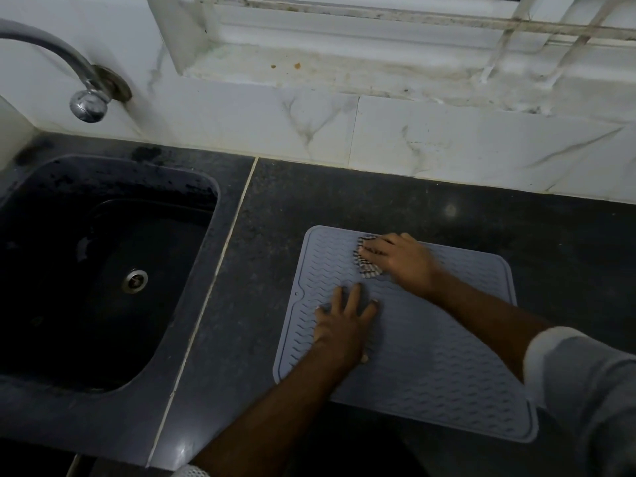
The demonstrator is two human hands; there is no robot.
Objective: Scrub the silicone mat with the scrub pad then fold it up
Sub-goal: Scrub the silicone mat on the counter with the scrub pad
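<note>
Curled round a striped black-and-white scrub pad (367,261), the right hand's (401,261) grip presses it onto the far part of the ribbed grey silicone mat (430,356), while the left hand (344,321) lies flat with fingers spread, seemingly pinning the mat to the dark stone worktop (344,194).

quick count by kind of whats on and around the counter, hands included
silicone mat: 1
scrub pad: 1
hands: 2, left hand flat on the mat, right hand on the pad
sink: 1
tap: 1
total: 6
</note>
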